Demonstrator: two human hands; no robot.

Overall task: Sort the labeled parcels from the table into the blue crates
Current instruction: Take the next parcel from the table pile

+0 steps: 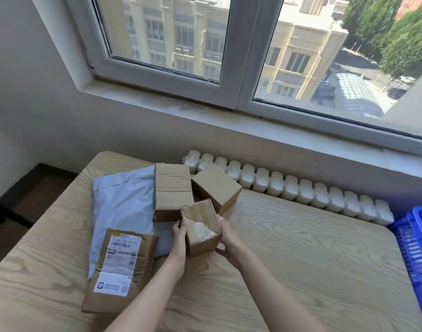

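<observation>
Cardboard boxes [172,188], three; mailers [120,267], two.

left grip [180,236]: bare hand, slim fingers
right grip [229,240]: bare hand, slim fingers
left forearm [152,291]: bare, slender
right forearm [272,288]: bare, slender, uncovered to picture edge

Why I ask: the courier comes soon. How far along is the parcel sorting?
Done: nothing I can confirm; the blue crate shows little of its inside. In hand: the left hand and right hand grip a small taped box. Left: a tall box, a cube box, a white mailer bag and a labelled brown envelope lie on the table.
</observation>
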